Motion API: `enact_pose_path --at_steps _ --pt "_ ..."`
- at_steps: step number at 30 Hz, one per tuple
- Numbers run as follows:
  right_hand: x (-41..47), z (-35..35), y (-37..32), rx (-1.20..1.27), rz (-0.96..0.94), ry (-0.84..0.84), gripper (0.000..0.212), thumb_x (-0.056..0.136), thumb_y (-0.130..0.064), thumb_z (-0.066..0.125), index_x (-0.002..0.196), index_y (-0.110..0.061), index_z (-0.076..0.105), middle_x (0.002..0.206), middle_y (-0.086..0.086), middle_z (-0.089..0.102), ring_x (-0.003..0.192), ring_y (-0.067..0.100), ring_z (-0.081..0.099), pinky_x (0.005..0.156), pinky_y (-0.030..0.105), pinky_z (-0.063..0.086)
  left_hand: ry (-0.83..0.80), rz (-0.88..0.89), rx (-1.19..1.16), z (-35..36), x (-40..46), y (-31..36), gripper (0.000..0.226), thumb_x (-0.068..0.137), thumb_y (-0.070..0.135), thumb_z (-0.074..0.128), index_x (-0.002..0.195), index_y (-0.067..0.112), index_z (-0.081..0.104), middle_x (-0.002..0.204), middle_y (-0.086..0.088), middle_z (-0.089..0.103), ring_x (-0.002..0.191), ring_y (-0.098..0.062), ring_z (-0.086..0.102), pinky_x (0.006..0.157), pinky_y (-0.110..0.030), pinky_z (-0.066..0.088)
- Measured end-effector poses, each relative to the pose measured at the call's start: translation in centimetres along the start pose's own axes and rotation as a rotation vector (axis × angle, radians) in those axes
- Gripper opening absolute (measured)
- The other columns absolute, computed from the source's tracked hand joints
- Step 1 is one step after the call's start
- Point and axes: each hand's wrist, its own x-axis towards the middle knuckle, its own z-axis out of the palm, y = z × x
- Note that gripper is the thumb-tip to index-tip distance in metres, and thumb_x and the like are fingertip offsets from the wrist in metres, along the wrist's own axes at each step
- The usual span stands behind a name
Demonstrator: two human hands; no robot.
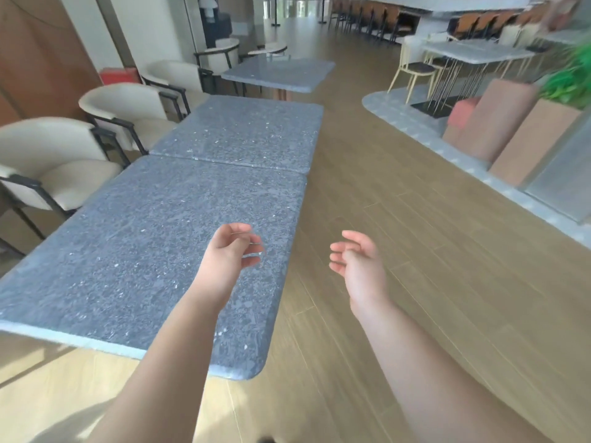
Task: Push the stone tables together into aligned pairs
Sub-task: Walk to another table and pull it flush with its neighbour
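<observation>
Both bare arms reach up from the lower edge toward frame centre; the left hand and right hand hang with fingers loosely curled, holding nothing.

left fingers motion-blurred; plant far right of them smeared; near table cut by left edge; forearms cut below.
</observation>
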Motion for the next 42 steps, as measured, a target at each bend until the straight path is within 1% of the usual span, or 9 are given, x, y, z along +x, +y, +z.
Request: enact_pose_path --at_steps 3,7,15,20,26,29,35,38,42 --pt "-2.5 1.0 -1.0 -0.074 -0.075 0.001 0.046 0.091 0.008 0.033 0.121 -0.016 0.059 0.099 0.004 0.068 0.084 0.016 0.063 0.085 0.034 0.058 -0.01 0.036 -0.043 -2.2 -0.8 1.1 0.018 0.099 0.003 0.046 0.108 0.014 0.056 0.095 -0.005 0.069 0.087 -0.021 0.069 0.079 -0.035 0.055" --pt "-4.8 3.9 -1.1 -0.081 -0.135 0.031 0.047 0.091 0.009 0.032 0.122 -0.015 0.058 0.099 0.005 0.067 0.084 0.017 0.061 0.086 0.036 0.057 -0.019 0.087 -0.071 -6.4 -0.1 2.6 0.018 0.1 0.003 0.046 0.106 0.016 0.055 0.094 -0.003 0.068 0.088 -0.022 0.068 0.079 -0.035 0.055" --pt "-6.7 14.0 -1.1 0.038 -0.151 0.141 0.043 0.093 0.007 0.033 0.115 -0.019 0.058 0.098 0.003 0.066 0.087 0.019 0.062 0.087 0.038 0.057 -0.107 0.154 0.005 -15.0 4.2 5.9 0.018 0.1 0.0 0.044 0.112 0.01 0.053 0.091 -0.003 0.067 0.082 -0.019 0.066 0.071 -0.027 0.053" --pt "-6.9 18.2 -1.5 0.07 -0.185 0.201 0.041 0.092 0.007 0.033 0.112 -0.019 0.058 0.097 0.002 0.065 0.085 0.017 0.061 0.086 0.037 0.056 -0.165 0.138 -0.017 -17.0 6.1 6.8 0.017 0.099 0.002 0.047 0.11 0.012 0.056 0.091 -0.001 0.068 0.081 -0.018 0.066 0.079 -0.035 0.055" --pt "-6.6 19.6 -0.7 0.064 -0.186 0.262 0.038 0.093 0.005 0.032 0.113 -0.015 0.057 0.096 0.001 0.064 0.083 0.016 0.061 0.088 0.041 0.055 -0.219 0.132 0.009 -16.7 7.2 6.7 0.018 0.099 0.002 0.046 0.108 0.013 0.055 0.09 0.0 0.068 0.082 -0.018 0.066 0.076 -0.032 0.054" --pt "-6.3 19.2 -0.6 0.054 -0.185 0.278 0.035 0.096 0.003 0.031 0.112 -0.016 0.056 0.098 0.002 0.063 0.083 0.015 0.06 0.087 0.039 0.055 -0.242 0.131 0.036 -15.8 7.4 6.3 0.018 0.099 0.002 0.046 0.107 0.014 0.056 0.091 0.0 0.069 0.083 -0.019 0.067 0.078 -0.035 0.055" --pt "-4.7 16.0 -1.2 0.097 -0.198 0.291 0.034 0.096 0.001 0.031 0.112 -0.015 0.056 0.096 0.0 0.062 0.083 0.014 0.059 0.089 0.039 0.055 -0.248 0.134 0.069 -12.5 7.0 6.3 0.018 0.098 0.002 0.046 0.107 0.014 0.056 0.094 -0.003 0.068 0.085 -0.021 0.067 0.078 -0.036 0.055" --pt "-3.6 14.0 -1.4 0.105 -0.196 0.272 0.033 0.097 0.0 0.032 0.112 -0.016 0.056 0.096 -0.001 0.063 0.084 0.015 0.06 0.09 0.039 0.056 -0.242 0.137 0.076 -9.8 6.6 6.4 0.017 0.098 0.002 0.047 0.107 0.013 0.056 0.095 -0.004 0.068 0.086 -0.022 0.067 0.08 -0.038 0.056" --pt "-2.3 11.3 -1.8 0.071 -0.193 0.222 0.033 0.097 0.0 0.033 0.112 -0.017 0.056 0.098 0.0 0.063 0.086 0.015 0.061 0.09 0.039 0.056 -0.22 0.118 0.067 -6.7 6.0 6.2 0.016 0.098 0.004 0.049 0.108 0.013 0.057 0.095 -0.004 0.068 0.085 -0.022 0.067 0.077 -0.036 0.056"
